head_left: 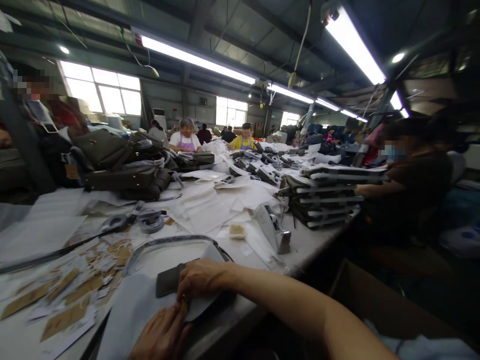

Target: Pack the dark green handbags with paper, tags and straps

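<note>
My right hand [202, 280] reaches in from the right, its fingers curled down at the edge of a small dark olive flap [167, 281]. My left hand [161, 331] is low in the picture, with its fingers pressed together against the right fingertips. Whatever lies between the two sets of fingertips is too small and covered to make out. Under both hands is a pale sheet [129, 315], partly over a dark bag whose body is mostly hidden. A wrapped strap [165, 242] curves behind the hands.
Brown and white tags [67, 315] are strewn at left. Rolled straps [150, 220], a tape dispenser [273, 227] and a yellowish block [237, 230] sit farther back. Dark bags [120, 165] are heaped left; another stack [326, 195] stands right, beside a co-worker [416, 175]. An open carton [375, 295] is lower right.
</note>
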Demonstrator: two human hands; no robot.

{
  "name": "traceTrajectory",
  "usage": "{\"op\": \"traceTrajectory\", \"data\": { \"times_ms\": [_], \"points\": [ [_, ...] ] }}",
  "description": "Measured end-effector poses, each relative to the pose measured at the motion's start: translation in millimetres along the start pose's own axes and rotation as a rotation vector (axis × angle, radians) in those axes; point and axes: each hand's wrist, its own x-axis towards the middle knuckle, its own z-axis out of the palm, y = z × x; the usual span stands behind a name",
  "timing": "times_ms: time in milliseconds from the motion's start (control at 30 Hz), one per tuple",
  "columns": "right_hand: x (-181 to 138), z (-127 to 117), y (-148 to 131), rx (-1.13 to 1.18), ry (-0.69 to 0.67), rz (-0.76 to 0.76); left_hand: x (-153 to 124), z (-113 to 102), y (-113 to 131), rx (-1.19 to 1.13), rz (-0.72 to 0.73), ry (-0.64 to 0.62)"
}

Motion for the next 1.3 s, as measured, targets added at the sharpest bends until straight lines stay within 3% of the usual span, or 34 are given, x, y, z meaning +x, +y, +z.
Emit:
{"op": "traceTrajectory", "data": {
  "times_ms": [267,567,767,1067,1200,1300],
  "points": [
    [-4,-3,-10,-0.066,0.027,-0.092,8,-13,14,0.080,0.021,0.019],
    [-9,2,-12,-0.080,0.131,-0.162,8,-17,21,0.117,-0.023,-0.055],
    [-13,20,-15,0.017,0.285,-0.049,4,-14,25,0.122,-0.009,-0.055],
    [-10,19,-16,0.181,0.309,0.073,-3,-10,40,-0.015,-0.086,-0.054],
    [-7,23,-11,0.327,0.330,0.127,-1,-5,43,-0.033,-0.110,0.013],
    [-13,13,-5,0.495,0.366,0.133,0,-1,46,-0.043,-0.172,0.029]
  ]
}}
